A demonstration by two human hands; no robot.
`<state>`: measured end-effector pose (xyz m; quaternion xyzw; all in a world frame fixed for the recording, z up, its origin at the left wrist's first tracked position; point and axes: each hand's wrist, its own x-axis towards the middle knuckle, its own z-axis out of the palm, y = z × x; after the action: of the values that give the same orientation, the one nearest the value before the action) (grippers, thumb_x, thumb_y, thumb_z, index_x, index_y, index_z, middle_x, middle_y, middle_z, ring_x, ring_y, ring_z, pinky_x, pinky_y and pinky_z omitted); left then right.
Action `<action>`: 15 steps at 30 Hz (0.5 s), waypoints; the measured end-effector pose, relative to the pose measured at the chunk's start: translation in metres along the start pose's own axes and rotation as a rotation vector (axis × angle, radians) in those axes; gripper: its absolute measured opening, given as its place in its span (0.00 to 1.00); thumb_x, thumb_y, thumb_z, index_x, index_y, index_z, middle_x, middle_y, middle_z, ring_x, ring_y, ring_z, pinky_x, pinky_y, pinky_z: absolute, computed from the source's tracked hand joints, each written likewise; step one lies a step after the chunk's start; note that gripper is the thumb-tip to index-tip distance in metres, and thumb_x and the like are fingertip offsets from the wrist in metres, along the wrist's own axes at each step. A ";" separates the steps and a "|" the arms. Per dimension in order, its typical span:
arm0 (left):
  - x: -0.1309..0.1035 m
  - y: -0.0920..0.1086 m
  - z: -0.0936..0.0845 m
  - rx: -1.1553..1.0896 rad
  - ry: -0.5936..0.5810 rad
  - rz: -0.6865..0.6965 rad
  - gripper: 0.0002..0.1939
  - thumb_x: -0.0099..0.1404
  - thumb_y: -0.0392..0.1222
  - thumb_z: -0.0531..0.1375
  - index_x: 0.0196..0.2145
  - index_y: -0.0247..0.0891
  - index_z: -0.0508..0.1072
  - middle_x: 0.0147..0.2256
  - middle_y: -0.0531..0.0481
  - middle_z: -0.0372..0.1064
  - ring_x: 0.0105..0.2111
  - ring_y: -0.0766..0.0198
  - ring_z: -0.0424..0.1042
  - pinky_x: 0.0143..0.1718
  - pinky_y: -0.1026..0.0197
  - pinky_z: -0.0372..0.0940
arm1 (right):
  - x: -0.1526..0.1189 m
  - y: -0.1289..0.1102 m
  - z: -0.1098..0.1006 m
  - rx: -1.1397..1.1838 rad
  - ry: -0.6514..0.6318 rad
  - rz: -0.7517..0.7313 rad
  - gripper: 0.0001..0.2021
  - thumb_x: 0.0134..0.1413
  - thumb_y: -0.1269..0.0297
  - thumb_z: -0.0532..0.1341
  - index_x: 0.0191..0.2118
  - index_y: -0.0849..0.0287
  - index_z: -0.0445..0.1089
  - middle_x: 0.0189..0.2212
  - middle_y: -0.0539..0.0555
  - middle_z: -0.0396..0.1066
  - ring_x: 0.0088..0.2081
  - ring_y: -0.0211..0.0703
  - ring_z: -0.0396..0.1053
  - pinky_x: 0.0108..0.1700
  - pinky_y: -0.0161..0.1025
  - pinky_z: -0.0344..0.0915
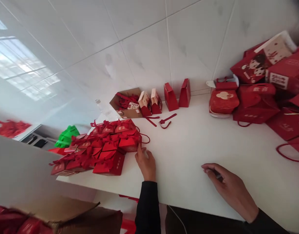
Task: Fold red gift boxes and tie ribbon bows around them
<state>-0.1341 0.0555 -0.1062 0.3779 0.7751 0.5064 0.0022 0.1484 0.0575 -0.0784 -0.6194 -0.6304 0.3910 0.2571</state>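
My left hand [146,164] reaches up to the red box [130,140] at the right end of a cluster, its index fingertip at the box's side and its fingers apart. In front of it in the cluster is another red box [110,163] with a ribbon. My right hand [228,187] rests over the white table [183,162], fingers curled with thumb and index tips close together; whatever may be between them is too small to make out. Dark red ribbon strips [165,121] lie on the table beyond my hands.
Along the wall stand a cardboard box [130,112] of red ribbons and several small upright boxes [171,96]. Red gift boxes [256,104] pile up at the right. A green bag [67,136] is at the left; below is a large cardboard carton [91,219].
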 end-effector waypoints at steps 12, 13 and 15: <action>0.002 -0.003 0.001 -0.050 0.076 -0.055 0.24 0.63 0.33 0.59 0.57 0.36 0.71 0.39 0.45 0.77 0.46 0.53 0.73 0.55 0.44 0.65 | -0.004 -0.022 -0.010 0.207 -0.067 -0.004 0.23 0.60 0.40 0.56 0.42 0.53 0.77 0.35 0.55 0.80 0.33 0.49 0.75 0.36 0.46 0.74; 0.003 -0.004 0.001 -0.058 0.076 -0.055 0.24 0.62 0.34 0.59 0.57 0.36 0.71 0.39 0.45 0.77 0.46 0.53 0.73 0.56 0.44 0.65 | -0.011 -0.032 -0.011 0.255 -0.096 -0.018 0.23 0.62 0.40 0.56 0.44 0.52 0.76 0.36 0.54 0.79 0.35 0.48 0.76 0.38 0.43 0.75; 0.005 -0.007 0.001 -0.067 0.071 -0.056 0.26 0.61 0.36 0.59 0.58 0.37 0.70 0.39 0.46 0.77 0.48 0.54 0.74 0.60 0.44 0.62 | -0.030 -0.056 -0.003 0.440 -0.257 -0.108 0.23 0.65 0.39 0.55 0.43 0.52 0.76 0.34 0.53 0.77 0.37 0.46 0.76 0.38 0.40 0.75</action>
<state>-0.1409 0.0578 -0.1104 0.3377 0.7676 0.5448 0.0015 0.1216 0.0324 -0.0259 -0.4593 -0.5897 0.5800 0.3239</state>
